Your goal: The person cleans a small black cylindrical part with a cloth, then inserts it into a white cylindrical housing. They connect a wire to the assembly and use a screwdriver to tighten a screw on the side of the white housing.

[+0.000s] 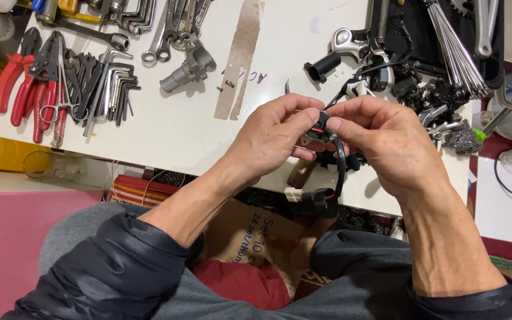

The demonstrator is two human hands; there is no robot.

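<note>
Both hands meet over the front edge of a white table point(197, 124). My left hand point(271, 139) and my right hand point(386, 142) pinch a small black part with red wire point(320, 125) between thumbs and fingertips. From that part a black cable point(341, 169) loops down to a black connector with a white plug point(312, 200) hanging below the table edge. What lies inside the palms is hidden.
Red-handled pliers point(25, 83), hex keys point(117, 86) and wrenches point(161, 29) lie at the left. A grey metal fitting point(188, 68) sits mid-table. Black bicycle parts and a spoke bundle point(454, 47) crowd the right. A cardboard box point(250, 234) sits between my knees.
</note>
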